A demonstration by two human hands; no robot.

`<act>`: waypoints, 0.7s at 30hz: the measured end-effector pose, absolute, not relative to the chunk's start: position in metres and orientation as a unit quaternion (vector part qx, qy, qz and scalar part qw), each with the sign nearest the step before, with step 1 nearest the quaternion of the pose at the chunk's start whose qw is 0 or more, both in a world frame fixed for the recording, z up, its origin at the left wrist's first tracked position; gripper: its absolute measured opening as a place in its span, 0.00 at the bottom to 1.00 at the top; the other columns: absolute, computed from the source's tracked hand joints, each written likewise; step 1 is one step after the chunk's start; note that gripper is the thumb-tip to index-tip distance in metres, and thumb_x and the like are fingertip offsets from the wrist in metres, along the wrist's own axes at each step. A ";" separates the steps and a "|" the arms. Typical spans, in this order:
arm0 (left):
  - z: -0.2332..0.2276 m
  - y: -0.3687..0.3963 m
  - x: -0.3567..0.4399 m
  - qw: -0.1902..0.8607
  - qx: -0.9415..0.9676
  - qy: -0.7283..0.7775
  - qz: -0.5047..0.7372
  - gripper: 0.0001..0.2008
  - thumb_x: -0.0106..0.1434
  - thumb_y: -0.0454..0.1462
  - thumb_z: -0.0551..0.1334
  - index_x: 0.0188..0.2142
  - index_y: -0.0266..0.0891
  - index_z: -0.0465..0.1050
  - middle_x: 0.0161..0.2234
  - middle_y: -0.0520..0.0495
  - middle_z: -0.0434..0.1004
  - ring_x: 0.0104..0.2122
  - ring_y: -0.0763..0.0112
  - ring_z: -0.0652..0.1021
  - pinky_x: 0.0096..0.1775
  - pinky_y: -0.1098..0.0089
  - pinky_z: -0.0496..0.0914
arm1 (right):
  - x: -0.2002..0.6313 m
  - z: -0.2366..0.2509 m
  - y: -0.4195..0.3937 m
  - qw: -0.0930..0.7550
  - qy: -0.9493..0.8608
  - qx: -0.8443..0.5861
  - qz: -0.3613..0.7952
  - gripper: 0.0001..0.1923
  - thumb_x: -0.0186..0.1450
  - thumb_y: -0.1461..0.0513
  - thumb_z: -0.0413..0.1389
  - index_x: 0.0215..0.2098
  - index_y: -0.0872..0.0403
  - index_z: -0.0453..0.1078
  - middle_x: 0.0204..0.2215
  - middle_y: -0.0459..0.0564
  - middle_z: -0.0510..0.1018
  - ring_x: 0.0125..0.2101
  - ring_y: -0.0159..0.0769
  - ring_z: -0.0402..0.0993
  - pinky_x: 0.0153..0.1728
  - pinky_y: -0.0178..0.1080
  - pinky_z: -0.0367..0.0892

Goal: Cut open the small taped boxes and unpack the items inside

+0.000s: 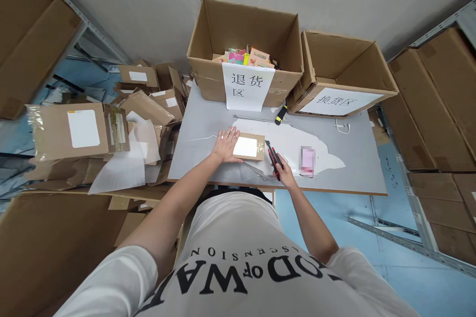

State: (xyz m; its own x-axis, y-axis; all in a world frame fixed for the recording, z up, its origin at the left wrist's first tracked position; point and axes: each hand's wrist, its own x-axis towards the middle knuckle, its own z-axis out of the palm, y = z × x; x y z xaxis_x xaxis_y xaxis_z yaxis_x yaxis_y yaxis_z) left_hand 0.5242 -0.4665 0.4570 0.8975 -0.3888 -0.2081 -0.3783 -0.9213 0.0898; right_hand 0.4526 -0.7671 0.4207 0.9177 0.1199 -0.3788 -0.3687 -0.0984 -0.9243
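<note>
Grey table (pixel 208 124): left hand (pixel 225 144) flat on small parcel (pixel 250 147), right hand (pixel 285 174) clenching box cutter (pixel 273 158) (blade hidden).

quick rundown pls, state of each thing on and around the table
small parcel: flat on the table, sealed, pinned by the left hand
box cutter: in the right hand, tip at the parcel's edge
left carton: open, part filled with packets
right carton: open, tipped, looks empty
yellow-handled tool: lying untouched
parcel pile: heaped, some torn open
</note>
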 end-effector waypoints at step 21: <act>0.455 -0.467 0.524 0.026 0.975 -0.194 -0.106 0.65 0.44 0.69 0.54 0.67 0.29 0.34 0.68 0.34 0.32 0.66 0.46 0.38 0.61 0.46 0.33 | 0.459 0.428 -0.767 0.683 0.094 -0.699 0.186 0.39 0.61 0.47 0.54 0.66 0.48 0.48 0.35 0.50 0.74 0.17 0.25 0.63 0.14 0.32 0.59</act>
